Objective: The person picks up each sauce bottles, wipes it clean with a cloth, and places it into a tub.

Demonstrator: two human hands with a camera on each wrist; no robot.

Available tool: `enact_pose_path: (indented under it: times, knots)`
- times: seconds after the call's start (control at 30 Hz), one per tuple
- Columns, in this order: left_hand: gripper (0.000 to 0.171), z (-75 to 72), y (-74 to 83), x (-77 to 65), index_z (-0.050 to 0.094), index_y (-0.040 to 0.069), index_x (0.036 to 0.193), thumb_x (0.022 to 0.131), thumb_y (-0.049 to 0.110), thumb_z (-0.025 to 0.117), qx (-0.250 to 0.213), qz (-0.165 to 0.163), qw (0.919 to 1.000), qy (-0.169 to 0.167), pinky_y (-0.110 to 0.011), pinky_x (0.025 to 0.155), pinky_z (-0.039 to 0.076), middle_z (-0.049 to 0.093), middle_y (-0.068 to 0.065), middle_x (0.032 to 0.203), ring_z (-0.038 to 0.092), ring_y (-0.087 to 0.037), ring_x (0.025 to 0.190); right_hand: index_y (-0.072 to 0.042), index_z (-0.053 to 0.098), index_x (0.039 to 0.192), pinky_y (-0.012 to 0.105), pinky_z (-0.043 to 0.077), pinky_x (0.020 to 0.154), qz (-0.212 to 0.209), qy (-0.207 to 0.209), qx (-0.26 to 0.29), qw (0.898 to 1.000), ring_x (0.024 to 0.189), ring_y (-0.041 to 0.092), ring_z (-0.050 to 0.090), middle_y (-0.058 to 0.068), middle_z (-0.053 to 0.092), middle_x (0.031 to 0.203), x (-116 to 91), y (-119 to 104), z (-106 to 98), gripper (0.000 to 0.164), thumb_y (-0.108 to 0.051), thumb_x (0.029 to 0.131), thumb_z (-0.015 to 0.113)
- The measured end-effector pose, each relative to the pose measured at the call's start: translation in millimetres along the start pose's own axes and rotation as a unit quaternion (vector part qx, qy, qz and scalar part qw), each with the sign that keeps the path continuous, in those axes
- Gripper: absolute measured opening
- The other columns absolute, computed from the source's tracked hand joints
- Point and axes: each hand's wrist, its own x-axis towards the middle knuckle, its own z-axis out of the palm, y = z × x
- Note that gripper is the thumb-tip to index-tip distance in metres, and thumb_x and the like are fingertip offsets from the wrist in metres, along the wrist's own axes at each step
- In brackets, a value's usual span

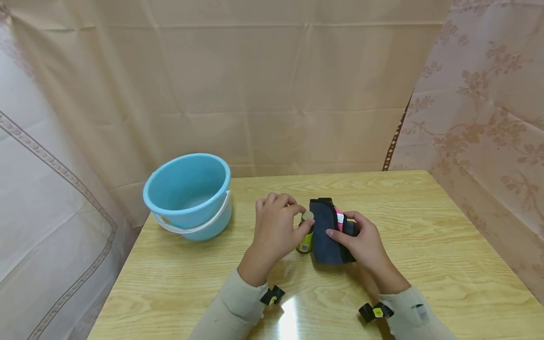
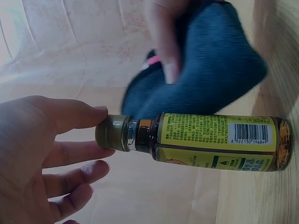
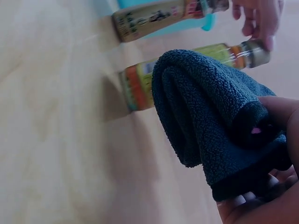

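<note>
My left hand [image 1: 276,226] pinches the gold cap of a small glass bottle [image 2: 217,142] between thumb and index finger, its other fingers loosely curled. The bottle has a yellow-green label with a barcode and stands upright on the table. In my right hand [image 1: 367,243] is a folded dark blue cloth [image 1: 326,231] with black edging and a bit of pink with a white tag. The cloth is just right of the bottle; whether they touch I cannot tell. A second bottle [image 3: 159,18] with a beige label shows beyond the first in the right wrist view; my left hand hides it in the head view.
A light blue bucket [image 1: 189,212] with a white handle [image 1: 208,222] stands at the left of the wooden table [image 1: 425,245]. A beige curtain [image 1: 255,85] hangs behind the table's back edge. Patterned cloth [image 1: 488,118] hangs on the right.
</note>
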Motion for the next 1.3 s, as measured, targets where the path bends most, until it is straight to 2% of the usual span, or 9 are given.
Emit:
enact_pose_path:
  times: [0.2, 0.47, 0.93, 1.13, 1.3]
  knots:
    - [0.039, -0.1, 1.2, -0.2, 0.082, 0.026, 0.104, 0.089, 0.061, 0.072, 0.018, -0.009, 0.9998, 0.010, -0.045, 0.092, 0.036, 0.066, 0.006, 0.111, 0.051, -0.021, 0.109, -0.019, 0.059, 0.136, 0.032, 0.060, 0.078, -0.020, 0.014, 0.004, 1.000, 0.097, 0.028, 0.065, 0.015, 0.064, 0.117, -4.4, -12.9, -4.3, 0.064, -0.046, 0.085, 0.085]
    - [0.034, -0.5, 1.8, -0.4, 0.081, 0.028, 0.095, 0.089, 0.060, 0.073, 0.023, -0.009, 0.9995, 0.018, -0.045, 0.091, 0.036, 0.065, 0.007, 0.110, 0.051, -0.020, 0.109, -0.018, 0.058, 0.136, 0.034, 0.062, 0.077, -0.027, 0.015, 0.029, 0.999, 0.097, 0.027, 0.067, 0.016, 0.064, 0.119, -9.0, -21.4, -5.7, 0.063, -0.042, 0.085, 0.086]
    - [0.030, 0.6, -2.5, -1.1, 0.083, 0.028, 0.097, 0.090, 0.055, 0.073, 0.013, 0.009, 0.9995, 0.026, -0.045, 0.091, 0.037, 0.066, 0.008, 0.107, 0.052, -0.020, 0.104, -0.017, 0.059, 0.136, 0.031, 0.061, 0.076, 0.002, -0.008, 0.044, 0.999, 0.094, 0.020, 0.069, 0.017, 0.066, 0.120, -5.6, 2.5, 6.2, 0.059, -0.035, 0.086, 0.086]
    - [0.028, -3.7, -3.9, -3.1, 0.083, 0.028, 0.099, 0.090, 0.054, 0.075, 0.011, 0.005, 0.9996, 0.027, -0.045, 0.091, 0.036, 0.066, 0.008, 0.106, 0.052, -0.020, 0.104, -0.015, 0.060, 0.135, 0.029, 0.060, 0.076, -0.010, -0.014, 0.017, 1.000, 0.095, 0.021, 0.069, 0.016, 0.067, 0.121, -0.1, 12.7, 12.4, 0.059, -0.038, 0.087, 0.085]
    - [0.029, -3.1, 1.7, -3.1, 0.083, 0.028, 0.102, 0.091, 0.054, 0.074, 0.000, 0.005, 0.9999, 0.010, -0.045, 0.092, 0.036, 0.065, 0.008, 0.107, 0.050, -0.019, 0.106, -0.016, 0.061, 0.133, 0.028, 0.057, 0.079, -0.003, -0.002, -0.019, 1.000, 0.100, 0.023, 0.065, 0.014, 0.066, 0.123, -2.7, 21.0, 9.6, 0.061, -0.045, 0.085, 0.085]
